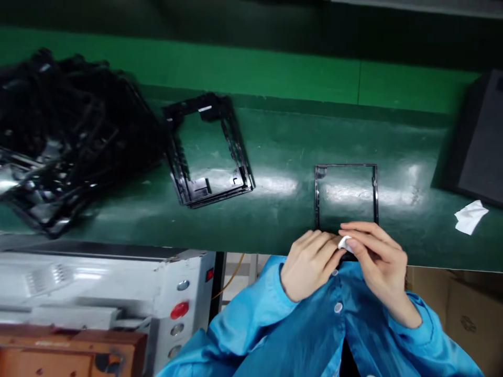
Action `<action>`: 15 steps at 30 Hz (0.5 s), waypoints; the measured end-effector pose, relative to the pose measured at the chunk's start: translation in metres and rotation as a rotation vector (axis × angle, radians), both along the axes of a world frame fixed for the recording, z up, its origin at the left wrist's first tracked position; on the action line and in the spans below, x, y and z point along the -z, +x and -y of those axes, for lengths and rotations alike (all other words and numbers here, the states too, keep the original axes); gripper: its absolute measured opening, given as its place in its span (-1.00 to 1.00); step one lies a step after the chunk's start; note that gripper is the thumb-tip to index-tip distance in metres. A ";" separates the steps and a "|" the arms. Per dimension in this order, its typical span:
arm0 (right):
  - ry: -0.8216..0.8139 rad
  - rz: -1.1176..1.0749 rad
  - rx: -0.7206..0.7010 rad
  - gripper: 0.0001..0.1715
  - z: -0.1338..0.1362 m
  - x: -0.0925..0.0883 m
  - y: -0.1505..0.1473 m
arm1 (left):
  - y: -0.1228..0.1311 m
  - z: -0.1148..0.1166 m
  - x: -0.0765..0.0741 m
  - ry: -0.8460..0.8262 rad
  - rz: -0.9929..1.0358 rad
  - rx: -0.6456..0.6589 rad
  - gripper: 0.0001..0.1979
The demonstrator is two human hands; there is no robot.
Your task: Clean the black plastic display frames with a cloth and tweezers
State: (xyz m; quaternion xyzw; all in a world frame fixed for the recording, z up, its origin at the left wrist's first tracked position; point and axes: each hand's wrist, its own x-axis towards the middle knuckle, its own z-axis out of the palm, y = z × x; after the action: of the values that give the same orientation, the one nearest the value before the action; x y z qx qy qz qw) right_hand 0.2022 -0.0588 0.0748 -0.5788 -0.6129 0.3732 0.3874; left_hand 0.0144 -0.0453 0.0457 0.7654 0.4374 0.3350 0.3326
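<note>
A thin black rectangular plastic frame lies on the green bench in front of me, its near side hidden under my hands. My left hand is closed at the frame's near left corner, with the fingertips curled over its near edge. My right hand pinches a small white wipe between thumb and fingers at that same near edge. The two hands almost meet there, and the wipe also comes close to the left fingertips.
A short stack of black frames stands left of centre on the green bench. Further left rises a large tangled heap of black frames. To the right are a crumpled white wipe and a dark box. A machine with buttons is below left.
</note>
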 end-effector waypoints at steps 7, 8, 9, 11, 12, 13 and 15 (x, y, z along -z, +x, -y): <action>0.309 0.457 -0.203 -0.80 -0.083 0.012 0.023 | -0.049 -0.090 0.033 0.212 -0.300 0.116 0.05; 0.368 0.561 -0.264 -0.81 -0.094 0.015 0.023 | -0.051 -0.097 0.039 0.221 -0.310 0.140 0.15; 0.417 0.649 -0.316 -0.81 -0.105 0.018 0.022 | -0.052 -0.102 0.043 0.222 -0.317 0.152 0.21; 0.468 0.749 -0.393 -0.78 -0.122 0.022 0.016 | -0.052 -0.104 0.047 0.212 -0.323 0.153 0.26; 0.471 0.767 -0.417 -0.75 -0.128 0.023 0.013 | -0.052 -0.103 0.048 0.206 -0.321 0.149 0.28; 0.468 0.775 -0.434 -0.71 -0.134 0.024 0.010 | -0.052 -0.102 0.047 0.201 -0.315 0.146 0.29; 0.459 0.779 -0.453 -0.65 -0.142 0.025 0.005 | -0.053 -0.100 0.045 0.189 -0.308 0.150 0.30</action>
State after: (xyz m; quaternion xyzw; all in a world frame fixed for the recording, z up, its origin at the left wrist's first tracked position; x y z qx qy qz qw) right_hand 0.2071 0.0829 0.0496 -0.4274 -0.8884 0.0599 0.1564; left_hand -0.0386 0.0549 0.0003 0.8657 0.3917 0.2279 0.2127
